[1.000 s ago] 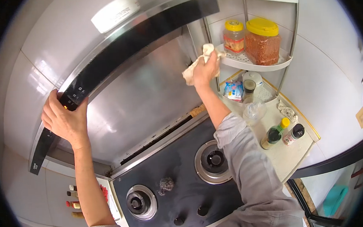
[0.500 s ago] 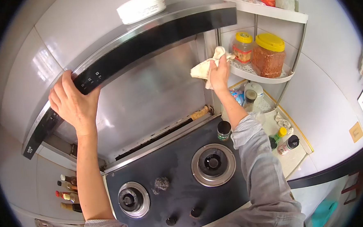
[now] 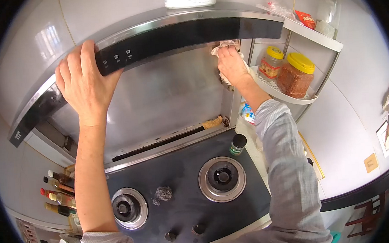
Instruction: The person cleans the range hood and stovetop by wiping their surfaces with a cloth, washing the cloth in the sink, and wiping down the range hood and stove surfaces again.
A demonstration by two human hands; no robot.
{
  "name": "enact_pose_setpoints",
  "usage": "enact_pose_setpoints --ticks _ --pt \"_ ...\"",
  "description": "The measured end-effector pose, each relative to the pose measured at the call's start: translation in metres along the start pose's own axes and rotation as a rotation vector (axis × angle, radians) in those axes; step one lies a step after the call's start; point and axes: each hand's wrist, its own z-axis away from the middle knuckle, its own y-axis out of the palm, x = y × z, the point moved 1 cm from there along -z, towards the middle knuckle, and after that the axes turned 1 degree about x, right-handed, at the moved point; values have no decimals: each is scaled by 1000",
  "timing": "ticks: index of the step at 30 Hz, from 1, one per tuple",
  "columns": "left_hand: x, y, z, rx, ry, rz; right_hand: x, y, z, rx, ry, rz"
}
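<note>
Since the right grip (image 3: pixel 234 67) has risen to just below the range hood (image 3: pixel 190 33), the cream cloth (image 3: pixel 229 43) clamped in it now apparently bears on the steel panel (image 3: pixel 171 94) behind, the left grip (image 3: pixel 87 85) clasping the hood's front.

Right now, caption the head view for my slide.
Left hand grips the range hood; right hand holds a cloth beneath.

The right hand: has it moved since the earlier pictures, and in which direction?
Yes. Judged against the hood, the right hand, holding the cloth, has moved up and left in the picture, closer to the hood's lower edge.
</note>
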Motion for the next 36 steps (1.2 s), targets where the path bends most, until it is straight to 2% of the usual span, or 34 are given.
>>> enact_pose_setpoints --ticks 2,4,8,11,14,15,18,19,20,22,26,28,30,33,34,35,36 --pt "2 0 0 -13 19 25 4 -1 0 56 -13 26" --pt "4 -1 -1 -26 42 53 2 -8 3 155 -119 -65" --pt "8 -10 -3 71 46 49 23 -8 18 226 -181 -102" --pt "11 -12 -4 15 64 91 23 -24 8 351 -89 -224" --pt "8 -9 -3 -48 48 91 6 -27 3 296 221 -444" --pt "7 -8 -3 -78 52 87 -6 -39 3 194 287 -510" --pt "4 -4 -5 -95 41 109 5 -41 -4 -326 733 -803" --pt "3 -4 -4 -81 26 116 22 -26 -16 -486 809 -778" --pt "2 -4 -3 -62 15 121 43 -8 -23 -429 945 -872" --pt "-1 -3 -4 -45 14 85 85 -17 -38 -293 1209 -1068" --pt "-5 5 -1 -44 2 23 121 -24 -36 -143 1231 -1210" --pt "-6 5 -2 -25 -14 0 147 -36 -23 -186 1178 -1190" --pt "-5 3 -5 -55 9 10 164 -41 -14 -114 1139 -1515" --pt "-3 0 -1 -53 45 -7 129 -33 -3 -243 1003 -1750" --pt "-2 0 -1 -57 49 -39 119 -20 -8 -646 995 -1539" --pt "-2 0 1 -48 49 -45 83 -40 -5 -666 1084 -1550" --pt "-3 1 1 -49 47 -49 56 -39 -12 -792 1125 -1473"
